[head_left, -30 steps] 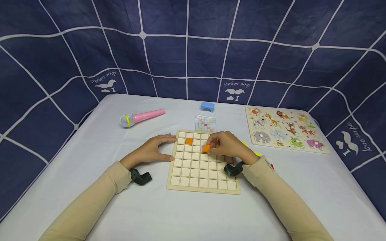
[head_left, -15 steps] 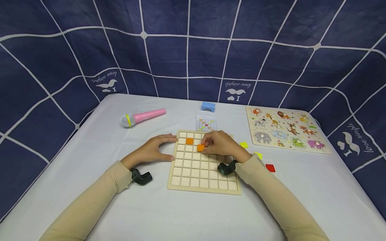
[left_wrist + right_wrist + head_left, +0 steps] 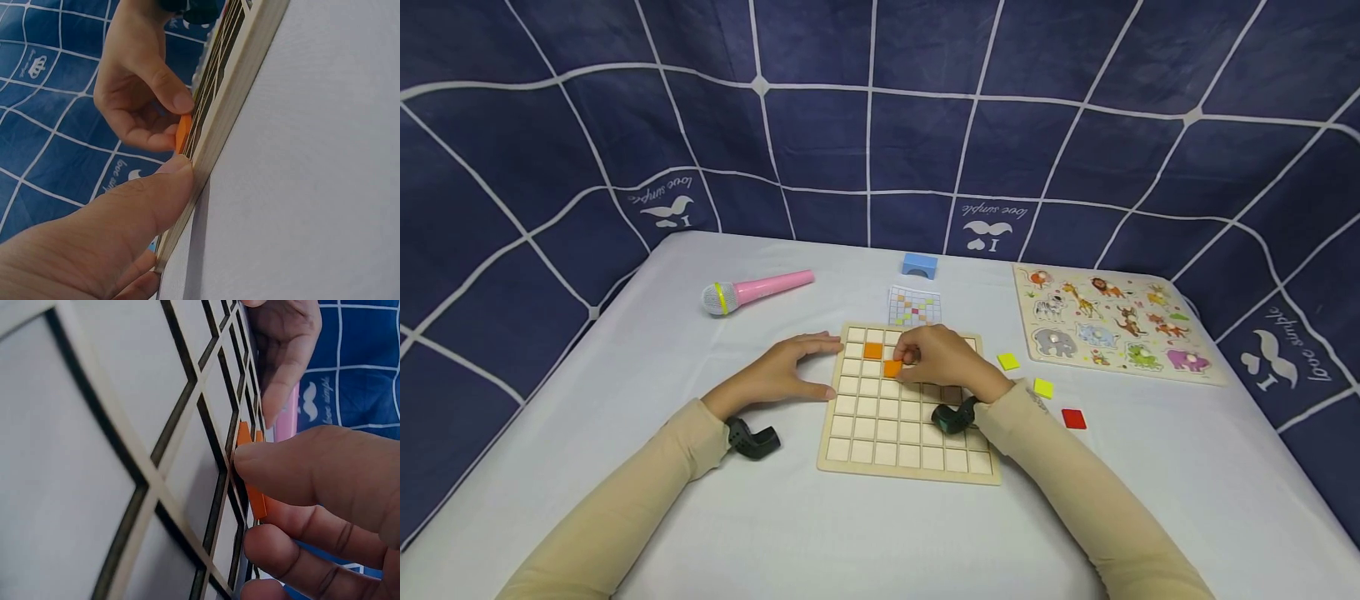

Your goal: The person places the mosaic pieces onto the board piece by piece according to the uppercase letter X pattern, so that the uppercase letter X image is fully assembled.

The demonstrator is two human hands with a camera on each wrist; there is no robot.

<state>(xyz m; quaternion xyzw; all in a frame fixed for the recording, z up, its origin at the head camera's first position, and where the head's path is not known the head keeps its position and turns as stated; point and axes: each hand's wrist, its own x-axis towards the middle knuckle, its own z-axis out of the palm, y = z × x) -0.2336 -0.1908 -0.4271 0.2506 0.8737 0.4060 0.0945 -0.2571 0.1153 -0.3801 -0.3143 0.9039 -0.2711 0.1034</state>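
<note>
A square wooden grid board lies on the white tabletop. My right hand is over its upper part and pinches an orange square tile between thumb and fingers. The right wrist view has this tile tilted close to the grid lines; whether it touches the board is unclear. One cell up and to the left, another orange tile sits in the grid. Along the board's left edge rests my left hand, thumb and fingers spread and touching the rim. A brown patch shows under my right wrist.
Two yellow tiles and a red tile lie right of the board. Behind it are a coloured pattern card and a blue arch block. A pink toy microphone is back left, an animal puzzle board back right.
My right hand has slid leftward over the board with the orange tile, nearer the other orange tile. The yellow and red tiles came into fuller view. My left hand has stayed in place.
</note>
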